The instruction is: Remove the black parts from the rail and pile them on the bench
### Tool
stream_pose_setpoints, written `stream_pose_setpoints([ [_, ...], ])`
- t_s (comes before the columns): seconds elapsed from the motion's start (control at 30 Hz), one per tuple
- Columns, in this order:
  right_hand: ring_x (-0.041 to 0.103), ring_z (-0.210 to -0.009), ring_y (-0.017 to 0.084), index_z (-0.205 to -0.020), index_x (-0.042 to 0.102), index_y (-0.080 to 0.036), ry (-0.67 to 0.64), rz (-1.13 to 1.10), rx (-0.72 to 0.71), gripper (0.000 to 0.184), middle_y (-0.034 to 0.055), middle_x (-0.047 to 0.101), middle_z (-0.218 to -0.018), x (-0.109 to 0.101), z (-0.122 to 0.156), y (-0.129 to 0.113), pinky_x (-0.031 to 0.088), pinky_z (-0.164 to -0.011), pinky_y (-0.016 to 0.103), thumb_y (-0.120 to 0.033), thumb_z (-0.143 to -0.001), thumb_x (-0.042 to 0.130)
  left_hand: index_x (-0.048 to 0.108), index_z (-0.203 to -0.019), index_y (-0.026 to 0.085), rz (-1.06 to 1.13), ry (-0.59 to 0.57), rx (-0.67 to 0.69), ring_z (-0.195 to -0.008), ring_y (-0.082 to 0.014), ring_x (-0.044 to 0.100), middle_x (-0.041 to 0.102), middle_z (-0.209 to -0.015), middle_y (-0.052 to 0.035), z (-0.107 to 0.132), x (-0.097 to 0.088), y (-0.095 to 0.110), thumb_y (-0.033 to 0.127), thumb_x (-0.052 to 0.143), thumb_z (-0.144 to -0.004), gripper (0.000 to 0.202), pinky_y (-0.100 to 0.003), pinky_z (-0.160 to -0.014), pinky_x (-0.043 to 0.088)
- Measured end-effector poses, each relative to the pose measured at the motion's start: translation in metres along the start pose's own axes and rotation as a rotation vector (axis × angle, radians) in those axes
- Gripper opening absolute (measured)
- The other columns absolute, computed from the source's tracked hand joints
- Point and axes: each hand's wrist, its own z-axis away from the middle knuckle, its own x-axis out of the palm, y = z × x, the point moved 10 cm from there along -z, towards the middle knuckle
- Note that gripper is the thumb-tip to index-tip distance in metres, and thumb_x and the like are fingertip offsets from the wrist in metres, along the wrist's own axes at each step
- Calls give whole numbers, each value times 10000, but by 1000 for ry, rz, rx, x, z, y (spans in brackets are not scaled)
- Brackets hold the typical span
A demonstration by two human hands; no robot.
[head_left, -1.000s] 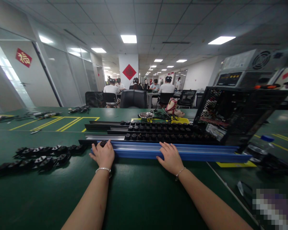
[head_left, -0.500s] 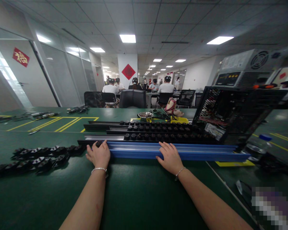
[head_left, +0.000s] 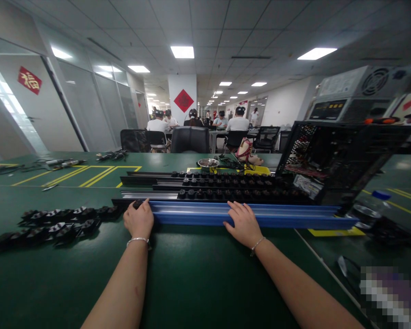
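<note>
A long blue rail (head_left: 281,215) lies across the green table in front of me. My left hand (head_left: 139,220) is curled at its left end, fingers closed over a small black part at the rail's tip. My right hand (head_left: 244,222) rests flat on the blue rail's middle, fingers stretched out. Behind the blue rail lie three dark rails (head_left: 164,186) loaded with rows of black socket modules (head_left: 226,183).
Loose black socket modules (head_left: 55,223) lie in rows at the left. An open black computer case (head_left: 332,160) stands at the right, with a metal bowl (head_left: 208,163) behind the rails. Tools lie far left. Several people sit at desks in the background.
My left hand has slid a little to the left along the blue rail's end. My right hand has stayed in place on the rail.
</note>
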Motion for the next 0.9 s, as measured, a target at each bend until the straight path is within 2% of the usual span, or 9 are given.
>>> stream_pose_setpoints([
  [0.23,417,-1226,260,-928,615,-195,-14,-3,1,228,77,511,-1316,0,-1,0,294,-1022,454,-357,-784,545,566,-1216,185,10,-57,-36,-1115,-340,467,486,-1287,-132,-3,2,-4,509,287,-868,552,-468,-907,412],
  [0.43,420,-1221,265,-937,618,-188,-9,-3,-18,239,89,516,-1308,1,-1,-1,324,-993,446,-355,-782,547,612,-1160,256,-21,-91,-16,-1096,-346,480,458,-1301,-116,-1,4,-2,495,255,-876,515,-495,-876,419],
  [0.57,425,-1215,268,-924,618,-189,-13,-3,-20,230,85,514,-1312,1,-1,-1,328,-988,447,-354,-783,544,622,-1146,286,21,-117,-53,-1047,-331,515,441,-1307,-112,-4,3,-8,469,232,-884,504,-495,-860,427],
  [0.73,424,-1216,265,-919,617,-190,-11,-6,-26,219,95,521,-1301,0,-1,-3,333,-979,446,-346,-786,539,632,-1131,277,56,-115,-68,-1026,-310,527,442,-1303,-117,-7,-1,-11,446,241,-886,492,-482,-859,432],
  [0.9,427,-1212,265,-924,616,-182,-14,-5,-25,228,97,518,-1305,0,-1,-3,336,-975,440,-348,-787,539,641,-1114,225,73,-83,-71,-1077,-332,489,463,-1280,-141,-8,-5,-11,443,267,-878,493,-499,-892,411],
])
